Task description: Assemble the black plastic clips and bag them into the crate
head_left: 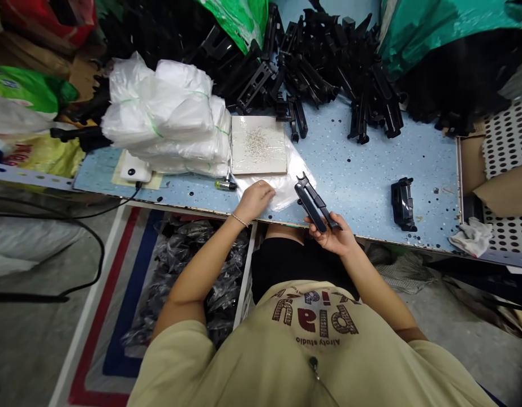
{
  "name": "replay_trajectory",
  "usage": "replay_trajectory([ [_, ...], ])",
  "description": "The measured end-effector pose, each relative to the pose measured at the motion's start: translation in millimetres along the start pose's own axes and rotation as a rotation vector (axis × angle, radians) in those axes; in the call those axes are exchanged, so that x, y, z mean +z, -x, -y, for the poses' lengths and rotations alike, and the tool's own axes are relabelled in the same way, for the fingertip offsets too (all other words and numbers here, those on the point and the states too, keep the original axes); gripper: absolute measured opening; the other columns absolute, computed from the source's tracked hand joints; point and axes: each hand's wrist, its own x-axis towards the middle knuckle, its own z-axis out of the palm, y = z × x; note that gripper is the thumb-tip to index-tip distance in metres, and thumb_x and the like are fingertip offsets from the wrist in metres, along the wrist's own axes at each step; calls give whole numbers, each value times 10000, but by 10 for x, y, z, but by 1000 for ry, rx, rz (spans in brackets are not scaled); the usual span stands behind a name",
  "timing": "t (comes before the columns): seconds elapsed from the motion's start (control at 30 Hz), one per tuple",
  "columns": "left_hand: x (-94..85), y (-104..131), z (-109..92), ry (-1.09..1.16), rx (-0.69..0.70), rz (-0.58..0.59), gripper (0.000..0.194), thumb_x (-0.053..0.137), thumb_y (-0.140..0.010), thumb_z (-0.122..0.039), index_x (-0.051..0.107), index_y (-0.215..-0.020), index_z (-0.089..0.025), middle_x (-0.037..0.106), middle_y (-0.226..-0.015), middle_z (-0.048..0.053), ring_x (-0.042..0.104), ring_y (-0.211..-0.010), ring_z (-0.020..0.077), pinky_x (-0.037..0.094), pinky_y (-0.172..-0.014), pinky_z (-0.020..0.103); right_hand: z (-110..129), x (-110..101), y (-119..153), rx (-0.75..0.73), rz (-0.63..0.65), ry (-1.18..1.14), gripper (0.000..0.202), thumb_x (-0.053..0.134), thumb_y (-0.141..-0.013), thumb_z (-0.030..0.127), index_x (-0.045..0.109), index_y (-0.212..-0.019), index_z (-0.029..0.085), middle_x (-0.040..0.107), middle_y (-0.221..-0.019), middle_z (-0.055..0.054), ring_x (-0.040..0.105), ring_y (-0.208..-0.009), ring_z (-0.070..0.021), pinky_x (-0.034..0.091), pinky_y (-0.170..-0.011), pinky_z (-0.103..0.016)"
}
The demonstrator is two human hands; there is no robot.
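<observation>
My right hand (335,236) holds a black plastic part (312,202) with two long parallel arms by its lower end, tilted above the bench edge. My left hand (256,200) has its fingers drawn together on a thin clear plastic bag (286,195) that lies flat on the bench. Part of that bag runs beneath a square light-coloured board (259,146) with small specks scattered over its middle. Left of the board stands a tall stack of plastic bags (167,113) tied in bundles. A single black part (404,204) lies farther right.
Heaps of black parts (324,62) cover the back of the blue speckled bench (332,152). A white box with a cable (136,168) sits at left. Below is a bin of bagged parts (188,265). Perforated white crate (509,130) and crumpled cloth (473,236) are at right.
</observation>
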Motion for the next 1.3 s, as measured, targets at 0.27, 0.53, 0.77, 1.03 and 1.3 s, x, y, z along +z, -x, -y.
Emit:
replay_trajectory([
  [0.27,-179,-114,-45,280,-312,107,210,753,-787,-267,613,-655,-183,622,-640,-14,538,-595,125,411,-572,259,-139,11,-44,96,97,-104,546,535,-920,599,668,-1109,105,693,-826,-69,595,-641,-114,523,-530,-183],
  [0.53,-212,8,41,122,-4,-118,159,544,-870,-73,647,-910,-187,734,-937,54,693,-932,190,570,-895,380,-302,84,-248,200,132,-182,478,439,-1005,498,658,-1123,90,703,-808,-74,575,-603,-114,529,-493,-180],
  [0.77,-204,120,58,-192,303,-73,463,484,-902,-42,658,-1316,-153,666,-1354,156,641,-1243,272,539,-1093,509,-290,121,-223,179,172,-175,514,436,-987,537,662,-1132,99,705,-852,-80,541,-603,-107,499,-467,-169],
  [1.03,189,610,-778,7,613,-105,619,448,-979,-39,390,-1567,-222,622,-1416,148,632,-1278,242,606,-1032,456,-263,335,-649,-145,-74,75,410,644,-864,597,567,-788,201,482,-605,52,362,-474,-77,424,-430,-192],
  [1.3,536,712,-741,-98,434,12,625,569,-935,-122,439,-1545,-164,553,-1501,209,625,-1309,324,587,-1049,503,-445,395,5,-575,-188,1069,618,704,-887,433,522,-1442,231,551,-1335,-126,556,-1253,-290,503,-1086,-479],
])
